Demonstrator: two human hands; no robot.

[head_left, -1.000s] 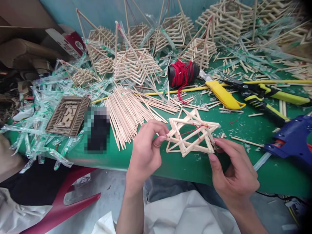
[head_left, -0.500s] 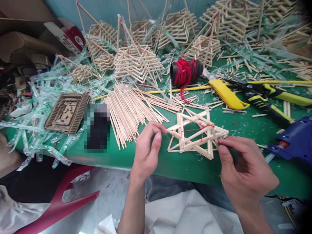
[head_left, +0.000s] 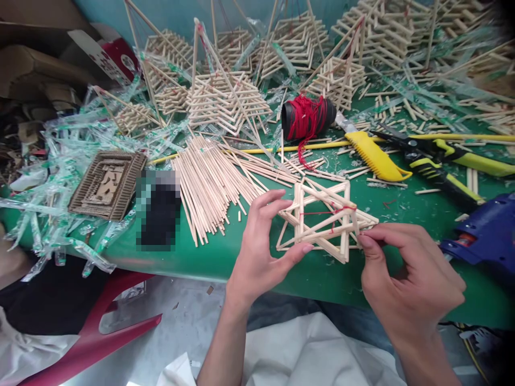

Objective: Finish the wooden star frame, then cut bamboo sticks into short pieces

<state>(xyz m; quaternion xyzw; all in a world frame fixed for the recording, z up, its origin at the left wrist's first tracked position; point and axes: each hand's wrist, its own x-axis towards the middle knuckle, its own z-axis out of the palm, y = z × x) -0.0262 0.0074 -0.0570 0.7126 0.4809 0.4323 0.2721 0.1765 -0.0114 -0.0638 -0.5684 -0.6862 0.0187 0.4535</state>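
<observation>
A small star-shaped frame of pale wooden sticks [head_left: 324, 222], bound with a strand of red thread [head_left: 330, 210], is held just above the near edge of the green desk [head_left: 402, 206], towards its right half. The frame is supported from the left by the left hand [head_left: 263, 244], whose grip is spread: the fingers are extended against the upper sticks and the thumb is pressed under the lower left side. At the frame's right tip the right hand [head_left: 410, 279] is pinched closed, thumb against forefinger; what is nipped there appears to be the stick tip or the thread end, though this cannot be told for certain at this size.

A loose bundle of long pale sticks [head_left: 213, 185] is spread just left of the frame, and a black spool wound with red thread [head_left: 308, 118] lies behind it towards the middle of the desk. A yellow-handled knife [head_left: 374, 155], yellow-and-black cutters [head_left: 438, 163] and a blue glue gun [head_left: 483, 233] are set along the right side. Finished stick lattices [head_left: 225, 99] are heaped along the far edge, clear plastic wrappers [head_left: 60, 177] at the left edge.

For the binding to be done well, the frame should be steadied lightly, since the thin joints would likely give under a hard squeeze, and the thread kept taut at the pinch.
</observation>
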